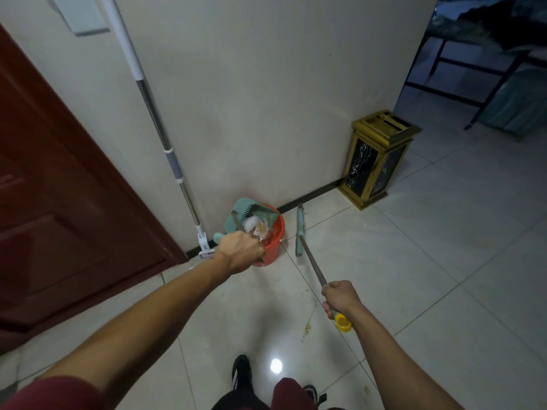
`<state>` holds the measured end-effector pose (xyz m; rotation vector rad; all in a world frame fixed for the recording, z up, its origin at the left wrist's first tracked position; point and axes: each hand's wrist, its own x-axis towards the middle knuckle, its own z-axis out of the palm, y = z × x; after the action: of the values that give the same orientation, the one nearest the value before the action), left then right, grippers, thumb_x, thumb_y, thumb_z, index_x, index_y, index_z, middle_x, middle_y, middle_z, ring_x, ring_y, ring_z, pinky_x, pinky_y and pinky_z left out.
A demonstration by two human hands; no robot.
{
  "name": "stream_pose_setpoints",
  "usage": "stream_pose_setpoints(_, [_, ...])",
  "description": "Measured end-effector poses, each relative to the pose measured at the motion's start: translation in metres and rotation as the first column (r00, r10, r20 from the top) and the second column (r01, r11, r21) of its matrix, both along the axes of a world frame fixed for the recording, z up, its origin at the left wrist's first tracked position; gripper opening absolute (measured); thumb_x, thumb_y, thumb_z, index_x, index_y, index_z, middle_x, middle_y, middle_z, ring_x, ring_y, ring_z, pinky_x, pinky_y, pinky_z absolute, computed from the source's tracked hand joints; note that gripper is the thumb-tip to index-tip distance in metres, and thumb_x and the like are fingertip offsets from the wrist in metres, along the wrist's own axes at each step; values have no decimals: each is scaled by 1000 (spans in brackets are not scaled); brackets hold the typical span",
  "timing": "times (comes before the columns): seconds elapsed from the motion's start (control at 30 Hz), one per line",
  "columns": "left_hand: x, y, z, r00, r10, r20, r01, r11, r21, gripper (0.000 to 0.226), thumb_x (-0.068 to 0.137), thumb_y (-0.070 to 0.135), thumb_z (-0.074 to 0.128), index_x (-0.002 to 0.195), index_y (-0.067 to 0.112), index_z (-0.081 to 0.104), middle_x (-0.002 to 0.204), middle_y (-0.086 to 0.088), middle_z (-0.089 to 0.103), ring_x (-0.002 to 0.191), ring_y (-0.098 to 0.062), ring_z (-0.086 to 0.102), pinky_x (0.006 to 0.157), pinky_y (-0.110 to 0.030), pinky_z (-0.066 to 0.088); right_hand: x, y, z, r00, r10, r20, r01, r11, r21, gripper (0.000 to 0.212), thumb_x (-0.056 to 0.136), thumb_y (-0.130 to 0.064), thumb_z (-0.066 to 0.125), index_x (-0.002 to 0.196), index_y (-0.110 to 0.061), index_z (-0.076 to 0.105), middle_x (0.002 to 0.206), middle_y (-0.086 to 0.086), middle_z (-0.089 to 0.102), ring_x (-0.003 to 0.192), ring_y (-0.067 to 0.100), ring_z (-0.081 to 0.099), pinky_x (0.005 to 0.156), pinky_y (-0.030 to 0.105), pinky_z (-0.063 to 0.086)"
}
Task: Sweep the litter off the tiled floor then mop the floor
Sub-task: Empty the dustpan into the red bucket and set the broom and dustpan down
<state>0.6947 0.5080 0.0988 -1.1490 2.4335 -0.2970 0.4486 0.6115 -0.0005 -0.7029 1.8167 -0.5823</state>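
Note:
My left hand (241,251) grips the handle of a teal dustpan (251,213), tilted over an orange bucket (273,236) by the wall. White and tan litter (257,225) lies at the pan's lip above the bucket. My right hand (340,297) grips the metal handle of a broom with a yellow end cap (343,322). The broom's teal head (300,230) rests on the tiled floor (414,261) just right of the bucket. A mop (177,173) with a white and steel pole leans against the wall, its head on the floor left of the bucket.
A gold and black bin (377,159) stands at the wall corner on the right. A dark red door (59,187) fills the left. Small crumbs and stains (307,325) lie on the tiles near my feet. Dark furniture legs (479,93) stand at the far right.

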Motion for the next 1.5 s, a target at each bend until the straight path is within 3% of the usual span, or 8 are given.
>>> stream_pose_setpoints(0.3, [-4, -9, 2, 998, -60, -31, 60, 998, -21, 19, 100, 24, 56, 110, 10, 63, 93, -8, 72, 85, -33, 72, 63, -40, 56, 0, 0, 2, 1000, -18, 4, 18, 1000, -6, 17, 89, -4, 50, 89, 5, 64, 48, 15, 56, 39, 25, 47, 46, 28, 43])
stream_pose_setpoints(0.5, [2, 10, -29, 967, -225, 117, 222, 974, 43, 15, 95, 15, 59, 100, 13, 73, 94, -6, 74, 86, -30, 72, 66, -36, 56, 4, 2, -3, 1000, -25, 12, 25, 1000, 15, 14, 87, -3, 50, 83, 3, 63, 46, 14, 55, 41, 26, 48, 46, 28, 42])
stream_pose_setpoints(0.67, [0, 20, -35, 955, -250, 159, 243, 968, 58, 18, 96, 12, 59, 105, 10, 74, 101, -12, 74, 90, -34, 72, 69, -38, 56, 5, 3, -3, 1000, -24, 18, 23, 999, 32, 13, 87, -2, 51, 78, 1, 59, 45, 15, 54, 36, 23, 45, 42, 26, 40])
stream_pose_setpoints(0.77, [-1, 8, -18, 970, -203, 136, 197, 979, 54, 21, 99, 14, 53, 109, 7, 70, 110, -16, 70, 96, -38, 70, 71, -40, 55, 6, 1, -1, 999, -31, 18, 31, 999, 28, 15, 86, 0, 51, 72, -1, 56, 45, 14, 52, 38, 24, 47, 44, 27, 40])
stream_pose_setpoints(0.9, [-7, -1, 3, 973, -179, 149, 173, 984, 52, 22, 101, 24, 51, 104, 15, 71, 102, -6, 74, 94, -33, 71, 65, -36, 47, 7, -1, -3, 1000, -23, 5, 23, 1000, 18, 13, 84, -4, 53, 73, -1, 60, 47, 16, 54, 42, 27, 50, 50, 31, 41])
stream_pose_setpoints(1.2, [-15, 19, -10, 961, -232, 151, 228, 973, 44, 22, 98, 8, 52, 109, 9, 71, 103, -8, 73, 94, -32, 70, 64, -34, 47, 4, 2, -6, 1000, -17, 3, 17, 1000, 17, 13, 87, -4, 51, 78, 0, 60, 45, 14, 55, 40, 26, 49, 48, 29, 41])
stream_pose_setpoints(1.37, [-11, 23, -12, 995, -91, 47, 89, 995, 47, 21, 99, 23, 56, 109, 13, 72, 99, -7, 72, 94, -33, 70, 67, -38, 54, 3, 6, -7, 1000, -20, 14, 19, 999, 32, 16, 88, -2, 51, 73, -2, 57, 43, 14, 52, 35, 23, 46, 44, 26, 39])
stream_pose_setpoints(1.5, [-2, 19, 0, 1000, 22, -16, -22, 1000, 15, 20, 98, 25, 55, 106, 17, 72, 97, -6, 73, 92, -32, 72, 66, -36, 51, -1, 8, -9, 1000, -22, 21, 21, 999, 37, 13, 88, -1, 51, 77, 1, 58, 45, 14, 51, 35, 23, 45, 43, 25, 39])
